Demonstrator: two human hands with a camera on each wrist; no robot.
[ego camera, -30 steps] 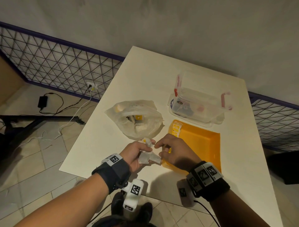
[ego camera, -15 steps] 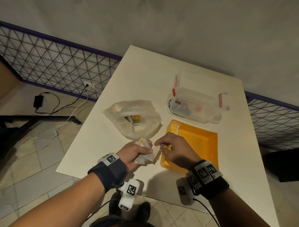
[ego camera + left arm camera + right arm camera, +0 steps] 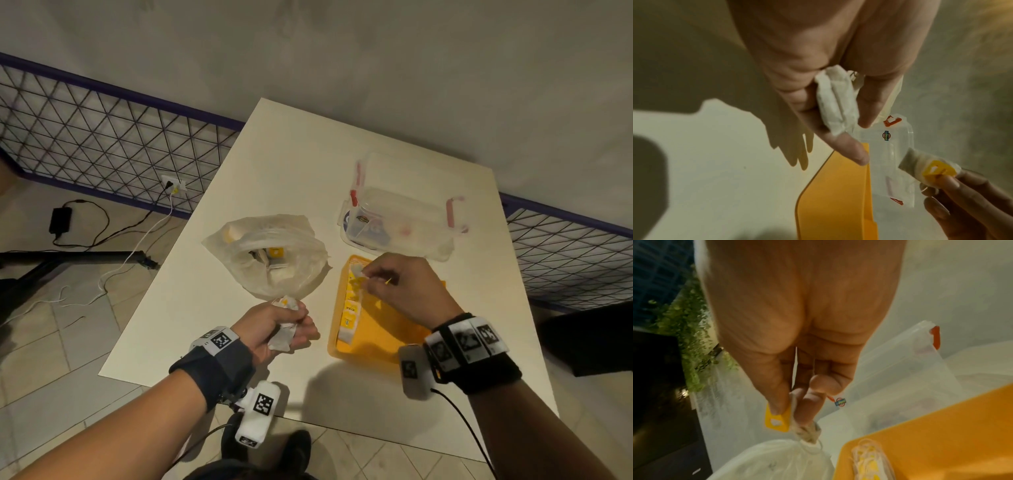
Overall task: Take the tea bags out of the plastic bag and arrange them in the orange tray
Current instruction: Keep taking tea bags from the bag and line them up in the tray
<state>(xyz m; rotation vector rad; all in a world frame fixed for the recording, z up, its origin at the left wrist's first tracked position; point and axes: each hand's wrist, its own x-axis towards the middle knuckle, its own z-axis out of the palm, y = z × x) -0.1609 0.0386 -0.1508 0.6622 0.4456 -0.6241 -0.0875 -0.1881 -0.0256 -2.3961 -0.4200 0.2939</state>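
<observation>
A dark fabric band (image 3: 219, 366) is worn on the left wrist, a black one (image 3: 479, 368) on the right — each topped with white blocks printed with black square markers. White camera housings are mounted beneath, with thin black cables attached.

The tea bags (image 3: 352, 312) lined up in the orange tray (image 3: 383, 337) are partly hidden by the right hand (image 3: 406, 289); their number cannot be told. The tray is cut off in both wrist views.
</observation>
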